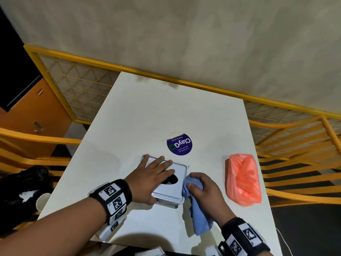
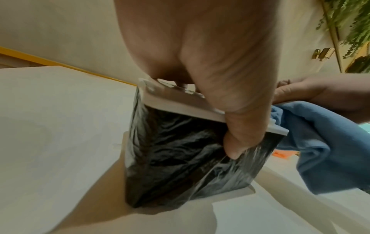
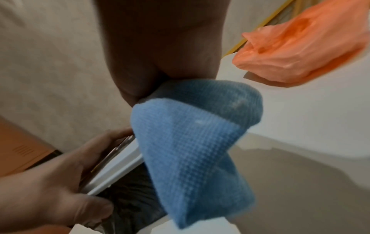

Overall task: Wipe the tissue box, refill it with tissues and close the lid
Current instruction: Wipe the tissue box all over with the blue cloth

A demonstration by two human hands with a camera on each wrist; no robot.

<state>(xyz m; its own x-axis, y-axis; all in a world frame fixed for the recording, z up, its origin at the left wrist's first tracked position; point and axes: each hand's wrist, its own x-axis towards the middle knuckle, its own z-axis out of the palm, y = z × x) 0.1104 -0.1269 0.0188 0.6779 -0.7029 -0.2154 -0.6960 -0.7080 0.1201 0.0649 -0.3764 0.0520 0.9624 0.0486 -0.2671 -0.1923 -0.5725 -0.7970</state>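
Observation:
The tissue box (image 1: 171, 192) has a white lid with a dark oval opening and glossy black sides (image 2: 180, 158). It stands on the white table (image 1: 147, 117), near the front. My left hand (image 1: 156, 169) lies over the lid with fingers stretched across the top, and its thumb (image 2: 240, 134) hooks down over the near side, holding the box. My right hand (image 1: 204, 187) grips a bunched blue cloth (image 1: 200, 218) and presses it against the box's right side. The cloth (image 3: 190, 150) hangs down beside the lid edge (image 3: 120, 166). An orange plastic pack of tissues (image 1: 243, 180) lies to the right.
A round purple sticker (image 1: 180, 145) is stuck on the table just beyond the box. Yellow chairs (image 1: 295, 137) and a yellow mesh railing (image 1: 83, 84) surround the table. A paper cup (image 1: 41, 200) and a dark bag (image 1: 24, 183) sit low at the left.

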